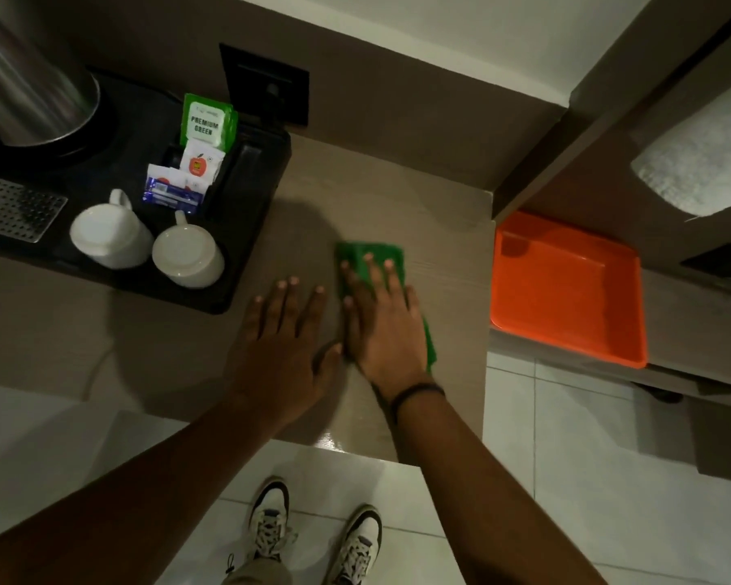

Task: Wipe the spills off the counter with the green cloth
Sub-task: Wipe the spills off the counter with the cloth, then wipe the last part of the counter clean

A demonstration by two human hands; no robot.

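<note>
A green cloth [357, 254] lies flat on the beige counter [439, 230]. My right hand [383, 323] presses down on it with fingers spread, covering most of it; green shows past the fingertips and along the hand's right side. My left hand [285, 344] rests flat on the bare counter just left of the cloth, fingers apart, holding nothing. No spill is clearly visible on the surface.
A black tray [245, 247] at the left holds two upturned white cups [186, 253], tea sachets [205, 124] and a steel kettle [22, 86]. An orange tray [566, 289] sits on a lower shelf to the right. The counter's front edge is near my wrists.
</note>
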